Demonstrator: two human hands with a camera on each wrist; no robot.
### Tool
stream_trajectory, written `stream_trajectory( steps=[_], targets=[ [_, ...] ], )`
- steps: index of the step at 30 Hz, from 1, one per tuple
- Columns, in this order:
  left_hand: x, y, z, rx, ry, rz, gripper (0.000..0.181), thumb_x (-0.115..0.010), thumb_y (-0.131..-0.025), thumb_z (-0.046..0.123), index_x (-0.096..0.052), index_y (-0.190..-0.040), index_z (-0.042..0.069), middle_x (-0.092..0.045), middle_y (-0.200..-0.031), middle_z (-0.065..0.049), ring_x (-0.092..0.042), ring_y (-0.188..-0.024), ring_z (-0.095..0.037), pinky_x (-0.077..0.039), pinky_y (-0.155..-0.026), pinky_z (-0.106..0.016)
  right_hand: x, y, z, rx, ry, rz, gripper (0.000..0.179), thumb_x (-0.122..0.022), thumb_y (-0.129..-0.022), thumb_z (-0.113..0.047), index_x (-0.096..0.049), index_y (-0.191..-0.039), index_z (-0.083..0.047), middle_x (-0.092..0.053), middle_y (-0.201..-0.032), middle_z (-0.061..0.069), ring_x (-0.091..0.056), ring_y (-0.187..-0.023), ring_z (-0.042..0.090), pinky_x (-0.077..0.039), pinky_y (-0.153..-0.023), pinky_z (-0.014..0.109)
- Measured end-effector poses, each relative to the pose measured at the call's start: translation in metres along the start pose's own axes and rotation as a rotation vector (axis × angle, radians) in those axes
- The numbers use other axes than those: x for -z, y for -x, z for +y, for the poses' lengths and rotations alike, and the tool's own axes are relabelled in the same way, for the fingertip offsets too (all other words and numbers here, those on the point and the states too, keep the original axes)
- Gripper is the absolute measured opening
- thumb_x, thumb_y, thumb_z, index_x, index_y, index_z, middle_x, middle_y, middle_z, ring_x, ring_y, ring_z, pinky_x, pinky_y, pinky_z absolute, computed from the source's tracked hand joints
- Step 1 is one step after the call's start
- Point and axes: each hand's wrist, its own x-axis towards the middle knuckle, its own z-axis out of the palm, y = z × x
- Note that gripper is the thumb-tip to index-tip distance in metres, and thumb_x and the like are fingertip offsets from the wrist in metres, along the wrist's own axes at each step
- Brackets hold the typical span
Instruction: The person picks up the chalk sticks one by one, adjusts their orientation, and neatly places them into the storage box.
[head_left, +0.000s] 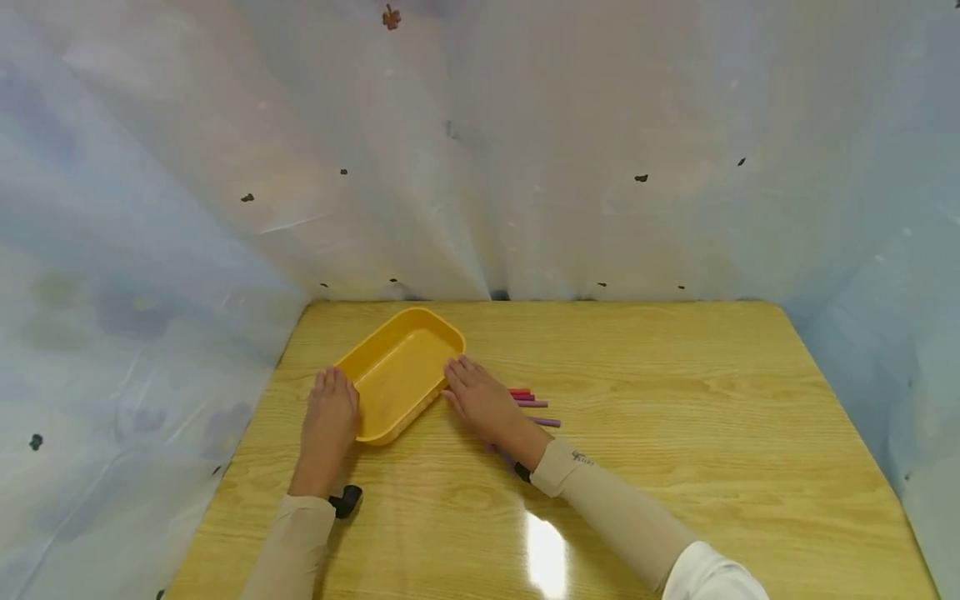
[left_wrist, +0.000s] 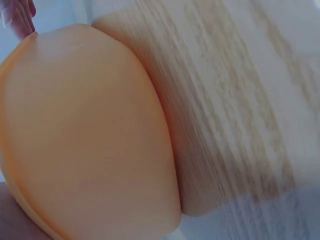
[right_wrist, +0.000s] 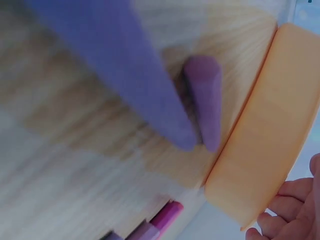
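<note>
Pale sheeting (head_left: 525, 167) behind a wood-grain tabletop (head_left: 712, 467): yellow tray (head_left: 401, 375) held at two sides

Position: tray lies obliquely in the far-left part of the tabletop, one corner near the far edge, the opposite corner towards the person. Its inside is bare. Whether the base sits fully flat cannot be told.

Left hand (head_left: 330, 412): at the short end facing the tabletop's left edge, fingers close together, holding that end by the rim. Thumb placement unclear.

Right hand (head_left: 483, 404): at the long side, close to the tray's right-hand corner; the right wrist view shows its fingers curled against the rim. Gap between fingers narrow.

Reading: holds well apart on different sides probably keep the tray from swivelling and share its load; the oblique lie likely suits the two arms, which come in from the near edge.

Coloured sticks (head_left: 551, 422): red, magenta and purple, loose on the tabletop right of the tray, outside it, some partly hidden below the right forearm. Judged to be there simply because the forearm crosses above them; neither hand grips one. Exact count not possible.

Glare patch (head_left: 546, 554) towards the near edge.
</note>
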Motion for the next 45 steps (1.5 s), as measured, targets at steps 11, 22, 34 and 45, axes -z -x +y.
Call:
stream_trajectory(
  steps=[11,22,34,45],
  targets=[
    [0.008,0.005,-0.006,0.033,0.011,-0.018,0.049,-0.021,-0.103,0.018,-0.035,-0.132,-0.019,-0.039,-0.131,-0.037,-0.031,-0.125,-0.048,-0.030,-0.098,-0.061,-0.001,0.013,-0.031,-0.031,0.096,0.017,0.059,-0.030,-0.100,-0.044,-0.035,-0.143,-0.004,-0.034,-0.146,0.010,-0.025,-0.137,0.025,-0.021,-0.111,0.038],
    [0.007,0.009,-0.008,0.017,0.060,-0.023,0.050,-0.020,-0.104,0.021,-0.032,-0.137,-0.015,-0.034,-0.138,-0.033,-0.028,-0.129,-0.046,-0.024,-0.100,-0.063,0.003,0.032,-0.054,-0.065,0.122,0.053,0.064,-0.027,-0.099,-0.049,-0.040,-0.141,-0.002,-0.039,-0.143,0.011,-0.028,-0.135,0.026,-0.024,-0.110,0.039],
    [0.005,0.008,-0.019,-0.008,0.063,-0.006,0.044,-0.032,-0.101,0.014,-0.035,-0.136,-0.013,-0.038,-0.136,-0.032,-0.030,-0.127,-0.046,-0.024,-0.099,-0.064,0.004,0.051,-0.087,-0.032,0.164,0.135,0.066,-0.026,-0.098,-0.053,-0.047,-0.136,-0.003,-0.046,-0.139,0.011,-0.037,-0.131,0.025,-0.028,-0.108,0.039],
    [0.006,0.013,-0.032,-0.052,0.184,-0.029,0.045,-0.032,-0.102,0.016,-0.033,-0.141,-0.007,-0.034,-0.142,-0.027,-0.025,-0.132,-0.042,-0.016,-0.106,-0.058,0.006,0.067,-0.104,0.019,0.149,0.108,0.067,-0.025,-0.098,-0.052,-0.043,-0.138,-0.002,-0.043,-0.140,0.013,-0.034,-0.133,0.026,-0.025,-0.109,0.039]
  ],
)
